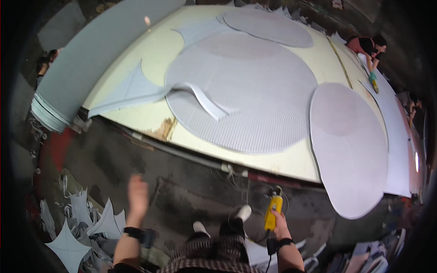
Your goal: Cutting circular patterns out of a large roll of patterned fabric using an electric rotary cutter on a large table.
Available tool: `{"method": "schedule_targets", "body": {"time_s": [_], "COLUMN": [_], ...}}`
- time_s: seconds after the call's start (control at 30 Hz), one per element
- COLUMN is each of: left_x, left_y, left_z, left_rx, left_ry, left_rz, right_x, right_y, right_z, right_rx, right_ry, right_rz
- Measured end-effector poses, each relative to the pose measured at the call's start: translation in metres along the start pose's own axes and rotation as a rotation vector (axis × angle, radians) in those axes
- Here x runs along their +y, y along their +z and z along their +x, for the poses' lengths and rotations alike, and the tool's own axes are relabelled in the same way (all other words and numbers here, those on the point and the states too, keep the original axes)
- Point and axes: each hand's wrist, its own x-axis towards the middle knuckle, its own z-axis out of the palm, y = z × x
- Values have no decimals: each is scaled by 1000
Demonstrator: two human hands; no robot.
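Note:
My right hand (281, 224) is wrapped around a yellow corded handheld power tool (273, 213), which points toward the table edge. My left hand (138, 196) is raised over the floor, away from the table. Motion blurs its fingers, and I see nothing in it. Beyond both hands, a large oval stack of pale grey sheet pieces (241, 100) lies on the cream table (291, 166). A curled pale strip (210, 104) rests across its left part. To the right, another oval stack (348, 154) overhangs the near table edge.
A third oval stack (271, 28) lies at the far side. Pointed offcuts (129, 86) trail left on the table; more offcuts (68, 245) are heaped on the floor. A wide grey roll (104, 59) spans the left end. A person (364, 45) leans over the far right, holding another yellow tool.

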Motion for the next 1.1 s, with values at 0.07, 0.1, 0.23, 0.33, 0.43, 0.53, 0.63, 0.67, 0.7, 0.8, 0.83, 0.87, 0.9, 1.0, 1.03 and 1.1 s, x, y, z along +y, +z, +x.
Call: {"method": "schedule_targets", "body": {"time_s": [0.07, 0.1, 0.23, 0.33, 0.43, 0.53, 0.63, 0.67, 0.7, 0.8, 0.83, 0.87, 0.9, 1.0, 1.03, 1.1], "left_x": [122, 166, 267, 298, 310, 320, 323, 322, 323, 320, 321, 324, 326, 326, 327, 320], "left_y": [54, 85, 156, 214, 237, 238, 242, 243, 245, 245, 244, 244, 244, 241, 241, 240], "left_z": [43, 62, 102, 101, 103, 106, 107, 106, 106, 104, 103, 103, 102, 98, 97, 94], "left_rx": [-307, -388, -462, -492, -505, -508, -519, -512, -503, -505, -506, -508, -509, -502, -497, -482], "left_ry": [21, 199, 460, 500, 501, 497, 508, 511, 515, 520, 526, 520, 515, 498, 492, 492], "left_rz": [-297, -279, -180, -106, -45, -15, 11, 3, -11, 2, -9, 9, 21, 47, 32, -1], "right_x": [-2, -7, -19, 15, 55, 92, 123, 131, 136, 136, 129, 121, 110, 63, 47, 11], "right_y": [-14, -20, -17, -50, -58, -40, -24, -20, -17, -21, -26, -34, -43, -79, -94, -118], "right_z": [52, 79, 176, 245, 285, 307, 316, 315, 314, 303, 297, 292, 285, 257, 245, 219], "right_rx": [-55, -62, -156, -251, -223, -235, -226, -216, -203, -151, -125, -96, -62, 47, 94, 176], "right_ry": [-8, -18, 12, -341, -274, -199, -140, -124, -114, -107, -116, -131, -151, -240, -276, -349], "right_rz": [45, 92, 187, -113, -33, 47, 123, 144, 164, 213, 225, 234, 242, 267, 276, 278]}}
